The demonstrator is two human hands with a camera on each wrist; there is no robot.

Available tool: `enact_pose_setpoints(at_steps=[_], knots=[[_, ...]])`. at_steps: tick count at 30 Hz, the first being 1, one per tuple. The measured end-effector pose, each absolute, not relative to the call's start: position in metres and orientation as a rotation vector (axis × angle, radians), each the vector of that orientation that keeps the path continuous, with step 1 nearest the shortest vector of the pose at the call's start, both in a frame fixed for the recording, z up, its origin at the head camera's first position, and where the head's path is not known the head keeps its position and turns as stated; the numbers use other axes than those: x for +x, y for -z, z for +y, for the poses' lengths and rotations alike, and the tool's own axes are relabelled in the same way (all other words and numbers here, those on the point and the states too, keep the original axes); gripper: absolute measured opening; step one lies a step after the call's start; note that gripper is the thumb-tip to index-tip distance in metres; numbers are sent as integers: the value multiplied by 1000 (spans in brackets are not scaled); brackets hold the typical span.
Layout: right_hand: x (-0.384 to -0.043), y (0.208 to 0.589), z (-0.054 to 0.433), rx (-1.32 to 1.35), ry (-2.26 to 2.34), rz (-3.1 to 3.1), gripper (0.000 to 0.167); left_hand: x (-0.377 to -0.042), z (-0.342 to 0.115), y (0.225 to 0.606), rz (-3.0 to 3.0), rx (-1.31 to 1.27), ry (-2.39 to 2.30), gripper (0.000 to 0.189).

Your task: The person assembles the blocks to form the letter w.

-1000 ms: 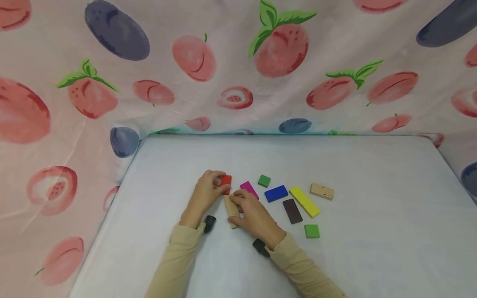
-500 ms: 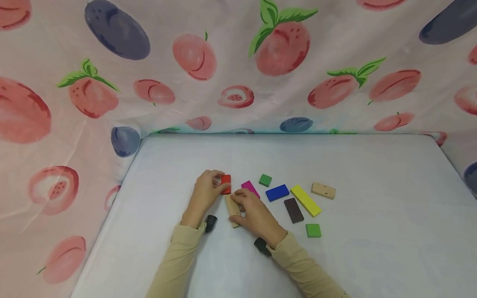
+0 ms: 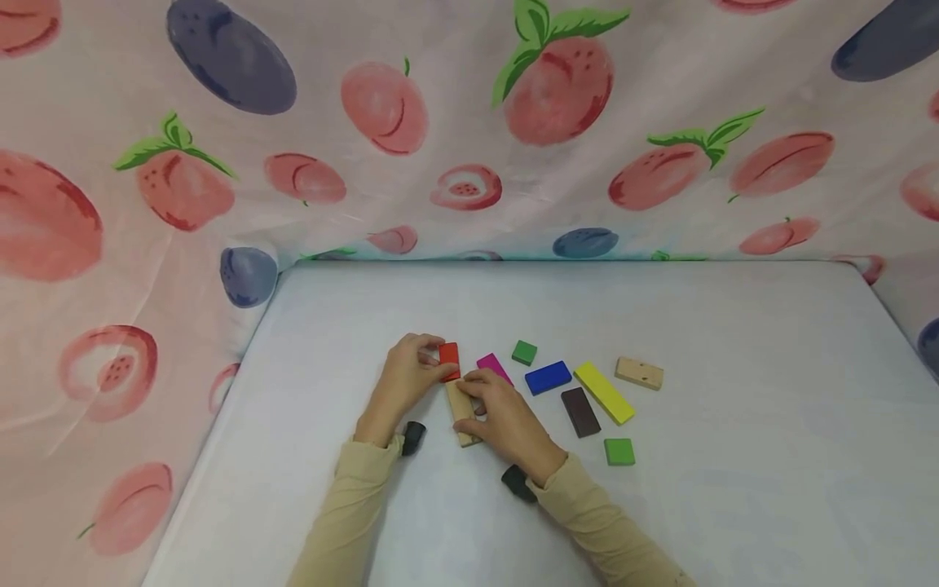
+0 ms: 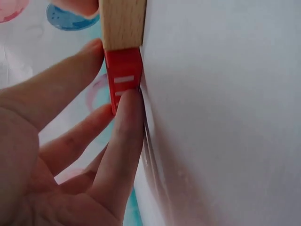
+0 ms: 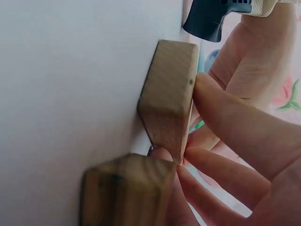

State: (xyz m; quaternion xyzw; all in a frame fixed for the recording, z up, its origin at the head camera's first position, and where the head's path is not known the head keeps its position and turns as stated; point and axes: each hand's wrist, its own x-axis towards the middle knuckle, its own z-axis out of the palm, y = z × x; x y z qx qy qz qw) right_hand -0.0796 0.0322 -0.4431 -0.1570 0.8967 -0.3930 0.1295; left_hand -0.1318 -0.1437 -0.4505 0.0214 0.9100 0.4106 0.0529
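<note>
My left hand [image 3: 403,371] pinches a small red block [image 3: 449,359] between thumb and fingers. White marks show on the red block's side [image 4: 124,66] in the left wrist view. Its near end meets the far end of a plain wooden block [image 3: 460,401], and the two lie in one line on the white table. My right hand [image 3: 509,420] grips that wooden block, thumb [image 5: 209,94] on its top near one end and fingers at the far end. In the right wrist view a second wooden block [image 5: 124,195] stands close in front, mostly hidden by my right hand in the head view.
To the right lie a magenta block [image 3: 493,366], a dark green one [image 3: 524,352], a blue one [image 3: 548,377], a dark brown one [image 3: 581,412], a long yellow one [image 3: 604,393], a light green one [image 3: 619,452] and another wooden block [image 3: 639,372]. A fruit-patterned cloth [image 3: 411,187] hangs behind.
The red block has turned slightly in my left hand, so it now lines up with the wooden block. My right hand keeps its grip, and the other blocks lie where they were.
</note>
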Motion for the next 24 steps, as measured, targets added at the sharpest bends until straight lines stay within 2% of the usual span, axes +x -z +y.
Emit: enact_pose_setpoints(at_steps=[8, 16, 24], knots=[[-79, 443, 32, -421, 1184, 2582, 56, -133, -149, 447, 2704, 89, -1271, 46], [-78, 441, 32, -437, 1182, 2637, 46, -135, -146, 447, 2686, 60, -1316, 49], [-78, 441, 29, -429, 1167, 2640, 46, -133, -147, 448, 2692, 42, -1301, 50]])
